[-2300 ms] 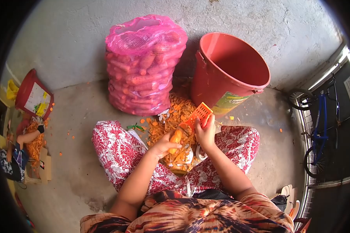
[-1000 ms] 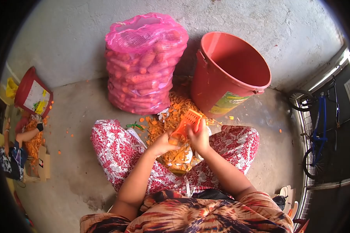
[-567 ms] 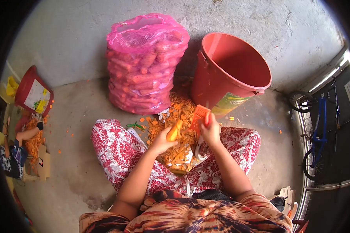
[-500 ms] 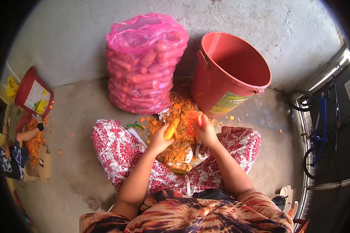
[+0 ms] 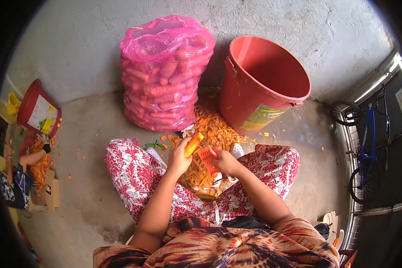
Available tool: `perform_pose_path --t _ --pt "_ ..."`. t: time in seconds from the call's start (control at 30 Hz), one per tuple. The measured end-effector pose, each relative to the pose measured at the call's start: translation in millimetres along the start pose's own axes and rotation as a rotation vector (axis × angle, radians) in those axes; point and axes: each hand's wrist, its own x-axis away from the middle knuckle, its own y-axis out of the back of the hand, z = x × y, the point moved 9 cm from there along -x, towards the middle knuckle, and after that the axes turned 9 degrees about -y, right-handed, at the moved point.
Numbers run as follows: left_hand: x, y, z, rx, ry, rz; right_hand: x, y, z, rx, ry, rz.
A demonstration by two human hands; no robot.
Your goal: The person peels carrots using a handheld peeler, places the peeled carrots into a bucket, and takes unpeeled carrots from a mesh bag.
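Beyond hands: pink mesh sack, red bucket.

slotted tool: plastic | sack: glossy mesh (see-through) | bucket: smooth plastic | wall: rough, matt

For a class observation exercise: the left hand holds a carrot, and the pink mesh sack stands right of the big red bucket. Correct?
Not quite: the head view shows the pink mesh sack standing left of the big red bucket. The left hand does hold a carrot.
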Motion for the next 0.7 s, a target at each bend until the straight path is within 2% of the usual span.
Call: perform_pose_path --t 0.33,0.6,0.7 --pt "-1.0 -4.4 -9.3 -0.032 -0.086 0.050 4.3 5.5 6.0 -0.065 0.021 -0.016" --pt "0.3 -7.2 -6.4 -0.028 -0.072 0.096 5.2 10.9 7.4 0.056 -0.015 -0.091" --pt "3.5 -16.9 -3.0 0.048 -0.132 0.118 3.1 12.8 4.7 0.100 -0.061 -0.129"
